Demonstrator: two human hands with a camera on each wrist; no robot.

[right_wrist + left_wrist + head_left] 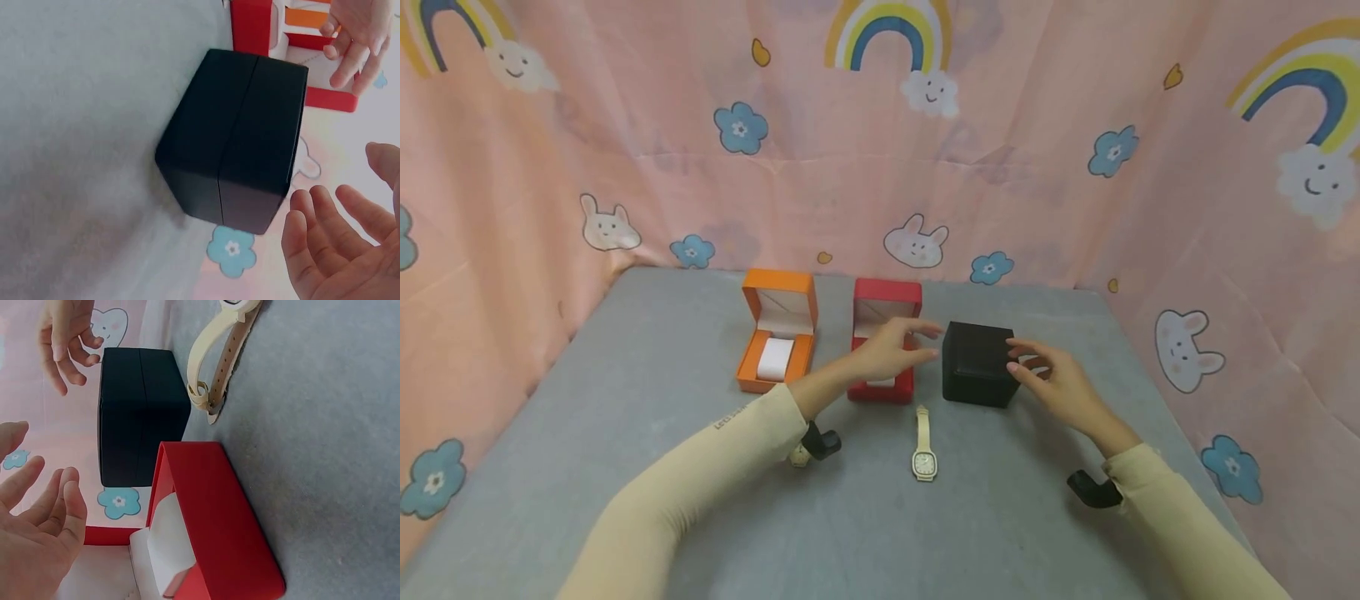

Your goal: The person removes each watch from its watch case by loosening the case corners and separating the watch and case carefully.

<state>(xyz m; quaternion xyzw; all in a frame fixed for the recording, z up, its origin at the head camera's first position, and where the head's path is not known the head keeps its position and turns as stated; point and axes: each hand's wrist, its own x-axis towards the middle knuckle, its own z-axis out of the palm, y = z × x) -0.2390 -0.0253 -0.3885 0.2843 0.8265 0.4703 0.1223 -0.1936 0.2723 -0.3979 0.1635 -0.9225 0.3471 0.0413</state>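
Observation:
A closed black box [977,363] [140,415] [240,140] stands on the grey table [625,433]. My left hand [895,346] [37,519] hovers over the open red box [883,350] [206,519], fingers relaxed, reaching toward the black box's left side without touching it. My right hand [1048,379] [340,240] hangs just right of the black box, fingers loosely spread, holding nothing. A cream watch [924,446] [219,362] lies flat in front of the boxes.
An open orange box [777,340] with a white cushion stands left of the red one. Pink printed cloth [880,150] walls the table at the back and both sides. A small pale object [799,455] lies under my left forearm.

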